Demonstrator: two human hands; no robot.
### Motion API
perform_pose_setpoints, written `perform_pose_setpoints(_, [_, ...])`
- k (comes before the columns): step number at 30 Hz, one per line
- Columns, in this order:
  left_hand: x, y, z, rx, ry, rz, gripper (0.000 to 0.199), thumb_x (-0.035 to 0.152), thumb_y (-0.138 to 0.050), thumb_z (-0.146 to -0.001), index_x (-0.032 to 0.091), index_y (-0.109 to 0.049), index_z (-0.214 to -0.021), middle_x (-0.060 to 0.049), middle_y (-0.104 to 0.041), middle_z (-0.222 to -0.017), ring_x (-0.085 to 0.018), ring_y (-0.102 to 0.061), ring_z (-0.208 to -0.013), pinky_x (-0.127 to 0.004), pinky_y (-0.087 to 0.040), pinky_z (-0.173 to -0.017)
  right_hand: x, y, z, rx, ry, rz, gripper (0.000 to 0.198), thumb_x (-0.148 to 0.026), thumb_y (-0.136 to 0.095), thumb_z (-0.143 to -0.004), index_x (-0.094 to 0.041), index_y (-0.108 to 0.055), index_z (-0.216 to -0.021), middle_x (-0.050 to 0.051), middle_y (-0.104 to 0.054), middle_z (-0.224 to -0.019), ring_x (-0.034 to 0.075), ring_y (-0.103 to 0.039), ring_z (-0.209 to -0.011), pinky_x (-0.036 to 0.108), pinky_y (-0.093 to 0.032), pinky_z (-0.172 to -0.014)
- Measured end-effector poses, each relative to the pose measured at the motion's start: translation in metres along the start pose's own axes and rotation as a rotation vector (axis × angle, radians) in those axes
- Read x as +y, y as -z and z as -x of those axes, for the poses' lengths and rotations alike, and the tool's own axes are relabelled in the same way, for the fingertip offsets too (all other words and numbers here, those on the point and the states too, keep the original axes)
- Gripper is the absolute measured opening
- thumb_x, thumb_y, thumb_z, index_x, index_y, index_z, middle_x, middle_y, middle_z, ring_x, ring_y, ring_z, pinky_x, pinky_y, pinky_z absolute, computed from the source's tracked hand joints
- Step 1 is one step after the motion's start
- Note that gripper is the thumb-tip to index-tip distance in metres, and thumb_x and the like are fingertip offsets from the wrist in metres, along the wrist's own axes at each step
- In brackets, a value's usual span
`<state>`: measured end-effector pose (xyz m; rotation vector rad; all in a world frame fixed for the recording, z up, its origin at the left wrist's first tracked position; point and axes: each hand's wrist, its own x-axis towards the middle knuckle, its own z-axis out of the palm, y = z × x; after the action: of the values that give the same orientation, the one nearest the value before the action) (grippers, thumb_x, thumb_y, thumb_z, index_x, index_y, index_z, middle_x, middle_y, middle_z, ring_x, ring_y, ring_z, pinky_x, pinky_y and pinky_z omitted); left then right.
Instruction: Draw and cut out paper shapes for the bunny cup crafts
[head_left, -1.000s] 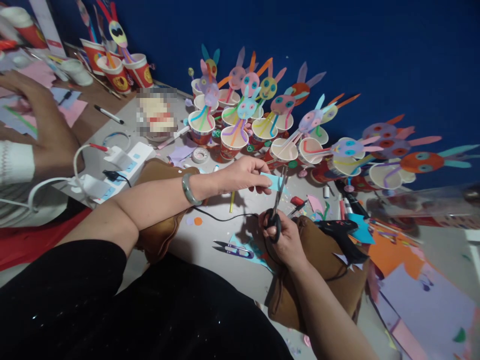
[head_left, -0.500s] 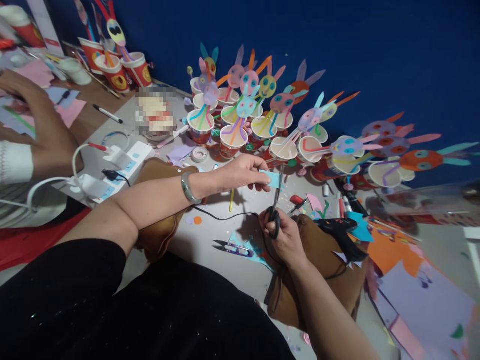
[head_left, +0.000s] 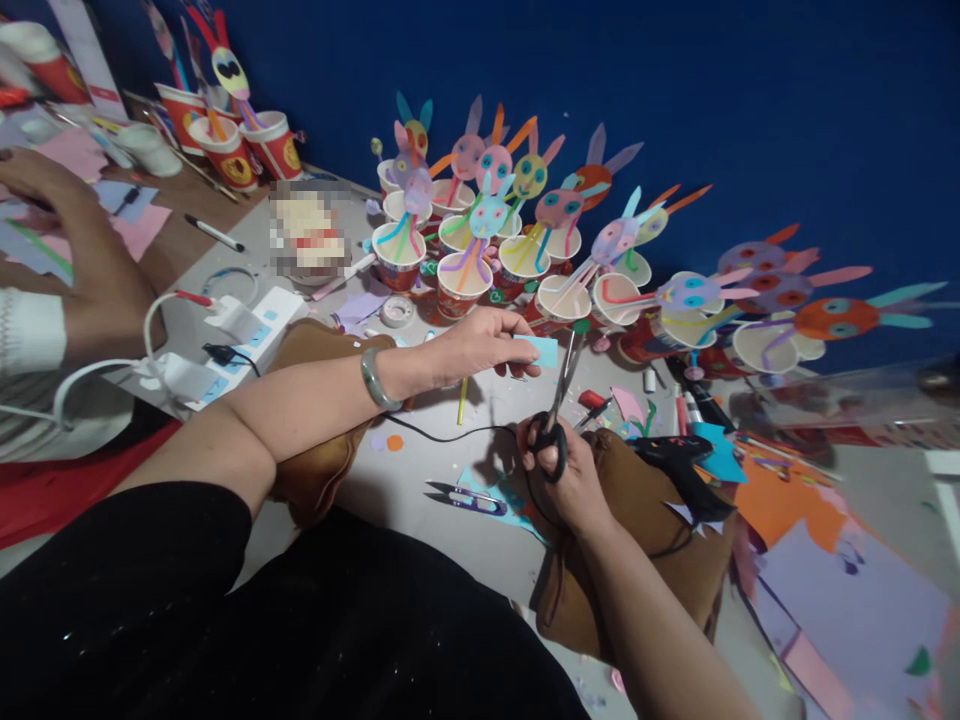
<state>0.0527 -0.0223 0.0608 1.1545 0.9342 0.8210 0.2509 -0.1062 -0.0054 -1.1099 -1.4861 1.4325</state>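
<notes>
Blue paper (head_left: 541,351) was pinched by the left grip (head_left: 480,347), apparently to leave one end free. Scissors (head_left: 559,403) were held beside it by the right grip (head_left: 576,482).

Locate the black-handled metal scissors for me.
In the head view, just right of centre, the scissors are in the bare right hand, blades pointing up the picture, just right of the small rectangular light-blue paper piece pinched in the left hand.

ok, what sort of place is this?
Likely a craft workspace: cups with colourful long-eared figures stand before a blue backdrop, coloured paper sheets lie at the right, and the right hand holds scissors near the light-blue paper piece in the left hand.
</notes>
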Motion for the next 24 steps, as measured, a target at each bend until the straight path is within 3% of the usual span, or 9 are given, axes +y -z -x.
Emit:
perform_pose_setpoints(9, [-0.009,0.000,-0.003,-0.059,-0.006,0.022,0.011,0.006,-0.061,-0.083,0.012,-0.058,-0.075,-0.003,-0.071,-0.067,-0.004,-0.058,-0.055,-0.019,-0.043,-0.056,0.003,0.000,0.001,-0.058,-0.033,0.073,0.054,-0.076,-0.062,-0.078,-0.023,-0.051,-0.078,-0.001,-0.049,-0.066,0.015,-0.043,-0.062,0.030,-0.039,-0.057])
perform_pose_setpoints(18, [-0.009,-0.004,-0.003,-0.054,0.044,0.014,0.013,0.004,-0.061,-0.084,0.012,-0.057,-0.074,-0.003,-0.072,-0.066,-0.004,-0.058,-0.053,-0.019,-0.041,-0.055,0.004,0.001,0.002,-0.068,0.011,0.007,0.048,-0.068,-0.065,-0.082,-0.022,-0.052,-0.078,-0.002,-0.050,-0.070,0.013,-0.041,-0.059,0.029,-0.034,-0.057])
perform_pose_setpoints(24, [-0.009,-0.004,-0.003,-0.058,0.044,0.028,0.013,0.005,-0.061,-0.085,0.012,-0.057,-0.074,-0.002,-0.072,-0.066,-0.004,-0.059,-0.053,-0.018,-0.041,-0.054,0.003,0.001,0.002,-0.077,0.003,0.015,0.051,-0.072,-0.064,-0.081,-0.022,-0.051,-0.078,-0.002,-0.049,-0.069,0.013,-0.041,-0.059,0.029,-0.034,-0.057])
